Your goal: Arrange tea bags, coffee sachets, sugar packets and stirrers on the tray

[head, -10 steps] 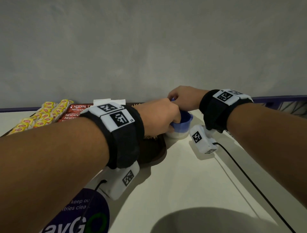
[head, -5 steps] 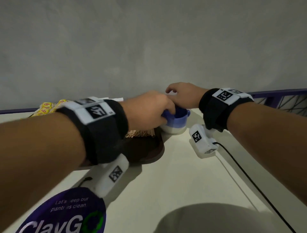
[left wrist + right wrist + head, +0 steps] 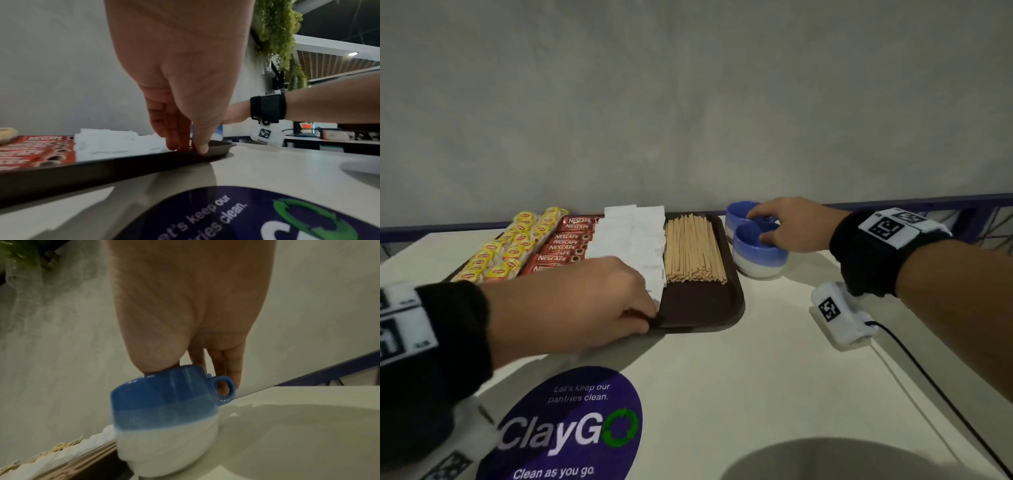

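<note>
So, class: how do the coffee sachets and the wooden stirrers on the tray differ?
The coffee sachets are red, flat, printed packets; the wooden stirrers are plain, tan, thin sticks. The sachets overlap in a row; the stirrers lie in a parallel bundle. Both rest on the brown tray.

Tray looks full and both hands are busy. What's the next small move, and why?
Probably let the right hand release the cups beside the tray: all four rows already lie in it, and the left hand pinches its near rim to square it.

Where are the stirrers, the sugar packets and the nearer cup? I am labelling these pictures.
stirrers (image 3: 693, 248): head view, middle of bundle.
sugar packets (image 3: 631, 240): head view, middle of white packets.
nearer cup (image 3: 758, 262): head view, outer wall.
</note>
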